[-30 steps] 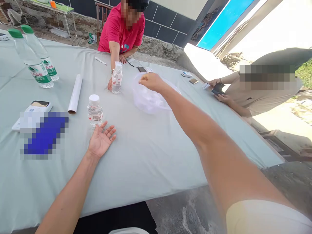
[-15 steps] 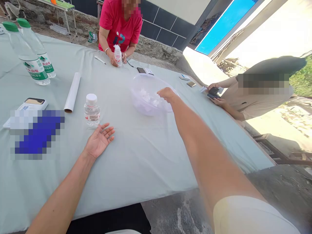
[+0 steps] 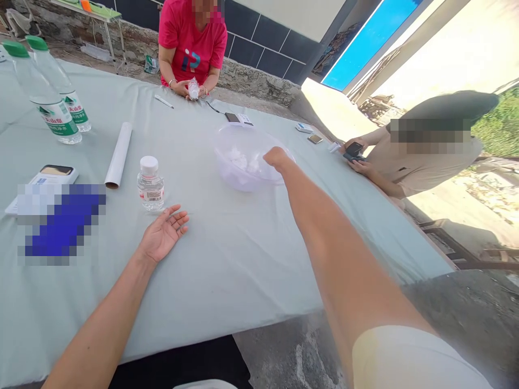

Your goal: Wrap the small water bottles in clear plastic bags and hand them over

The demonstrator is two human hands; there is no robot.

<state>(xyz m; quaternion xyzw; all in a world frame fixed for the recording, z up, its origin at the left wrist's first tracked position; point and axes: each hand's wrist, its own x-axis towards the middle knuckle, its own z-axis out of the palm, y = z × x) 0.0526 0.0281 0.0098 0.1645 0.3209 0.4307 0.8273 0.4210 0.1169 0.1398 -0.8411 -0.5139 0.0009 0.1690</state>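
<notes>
My left hand (image 3: pixel 164 235) lies palm up on the pale green tablecloth (image 3: pixel 227 254), fingers spread and holding nothing. Just beyond its fingertips stands a small clear bottle (image 3: pixel 150 183) with a white cap. My right arm stretches forward and my right hand (image 3: pixel 276 158) rests at the near rim of a clear plastic bowl (image 3: pixel 233 173) with white crumpled pieces (image 3: pixel 239 160) inside. The right hand's fingers curl down out of sight, so I cannot make out whether they hold anything.
Two tall green-capped water bottles (image 3: pixel 52 105) stand at far left. A white roll (image 3: pixel 118 155) and a boxed device (image 3: pixel 54 174) lie left of the small bottle. A person in red (image 3: pixel 192 46) holds a small bottle opposite; another person (image 3: pixel 409 156) holds a phone at right.
My right hand has dropped from above the bowl's far side to its near rim. The person in red has pulled their small bottle back to their side. My left hand stays put.
</notes>
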